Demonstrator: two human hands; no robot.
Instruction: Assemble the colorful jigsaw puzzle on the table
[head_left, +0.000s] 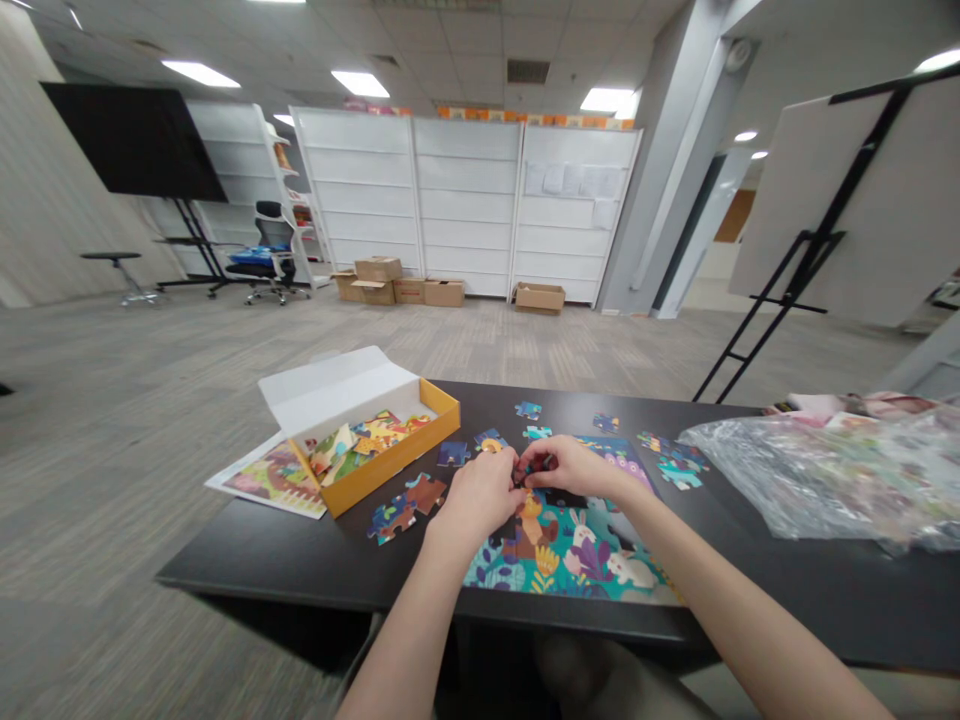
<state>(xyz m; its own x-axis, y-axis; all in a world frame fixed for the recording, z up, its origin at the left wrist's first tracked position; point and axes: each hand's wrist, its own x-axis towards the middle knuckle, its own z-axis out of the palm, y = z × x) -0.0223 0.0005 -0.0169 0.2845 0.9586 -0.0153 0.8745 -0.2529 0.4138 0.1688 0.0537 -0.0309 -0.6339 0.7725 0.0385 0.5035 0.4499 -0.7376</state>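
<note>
- On the table [300, 560], close against its near edge: part-built puzzle [589, 560], flat, under left hand [481, 490] and right hand [566, 465] and reaching nearer than both;
- could buckle or part at the joins, if pressed unevenly where both sets of fingertips crowd one small patch;
- could slip over the near edge, if dragged toward the body, with so little bare table left there;
- could scatter loose pieces [424, 493] lying just outside the left hand, if swung wide to that side;
- could be mistaken one for another, being alike in dark blue, such as the blue piece [454, 455] beside the open box [390, 468];
- left: palm down, fingers curled well in, thumb and fingertips at the puzzle's upper left part;
- right: arched, about half open, thumb and forefinger bent toward the left;
- together at the fingertips, touching or very nearly; dark red patch between, perhaps a piece; too hidden to tell whether gripped, or by which hand.
</note>
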